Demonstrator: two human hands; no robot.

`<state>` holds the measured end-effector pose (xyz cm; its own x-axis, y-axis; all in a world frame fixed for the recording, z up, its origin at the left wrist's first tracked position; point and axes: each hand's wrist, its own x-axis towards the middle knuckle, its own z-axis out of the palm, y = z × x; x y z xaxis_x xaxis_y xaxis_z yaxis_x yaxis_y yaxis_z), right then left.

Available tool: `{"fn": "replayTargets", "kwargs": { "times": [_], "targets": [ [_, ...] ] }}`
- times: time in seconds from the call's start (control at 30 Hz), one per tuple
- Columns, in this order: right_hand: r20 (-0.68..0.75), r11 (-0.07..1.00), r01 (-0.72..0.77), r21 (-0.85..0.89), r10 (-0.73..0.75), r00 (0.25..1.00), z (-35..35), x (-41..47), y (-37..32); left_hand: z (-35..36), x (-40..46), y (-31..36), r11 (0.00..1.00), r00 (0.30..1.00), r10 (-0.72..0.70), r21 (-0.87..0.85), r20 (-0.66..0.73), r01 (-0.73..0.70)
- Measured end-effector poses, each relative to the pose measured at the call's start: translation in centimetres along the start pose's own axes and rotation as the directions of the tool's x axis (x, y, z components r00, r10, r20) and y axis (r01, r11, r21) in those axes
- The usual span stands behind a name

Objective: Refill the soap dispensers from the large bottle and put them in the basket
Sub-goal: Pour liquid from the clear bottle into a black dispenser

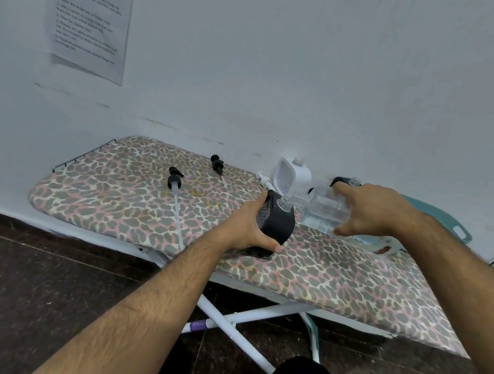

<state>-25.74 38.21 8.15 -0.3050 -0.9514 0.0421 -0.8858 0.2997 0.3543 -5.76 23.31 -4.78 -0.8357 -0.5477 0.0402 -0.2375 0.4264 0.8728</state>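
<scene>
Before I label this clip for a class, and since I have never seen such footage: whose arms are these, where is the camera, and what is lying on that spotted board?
There is no machine here. One camera is worn on a person's head and looks down at their own two bare arms, so this single picture is their view.

The surface is an ironing board with a leopard-print cover, standing against a white wall. The left hand holds a black dispenser whose top is open. The right hand tips a large clear bottle so its mouth sits close to that opening; I cannot see any liquid flowing.

Two black pump tops lie loose on the board. Near the wall stands a white dispenser with a white pump top beside it. A teal basket sits at the right, partly hidden by the right arm.
</scene>
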Motion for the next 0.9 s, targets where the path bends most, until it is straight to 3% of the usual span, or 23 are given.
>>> {"fn": "replayTargets", "kwargs": {
  "times": [0.9],
  "targets": [
    [0.016, 1.0, -0.017, -0.005, 0.017, 1.0, -0.32, 0.08, -0.41, -0.03, -0.13, -0.4, 0.999, 1.0, -0.003, -0.033, -0.014, 0.003]
  ]
}}
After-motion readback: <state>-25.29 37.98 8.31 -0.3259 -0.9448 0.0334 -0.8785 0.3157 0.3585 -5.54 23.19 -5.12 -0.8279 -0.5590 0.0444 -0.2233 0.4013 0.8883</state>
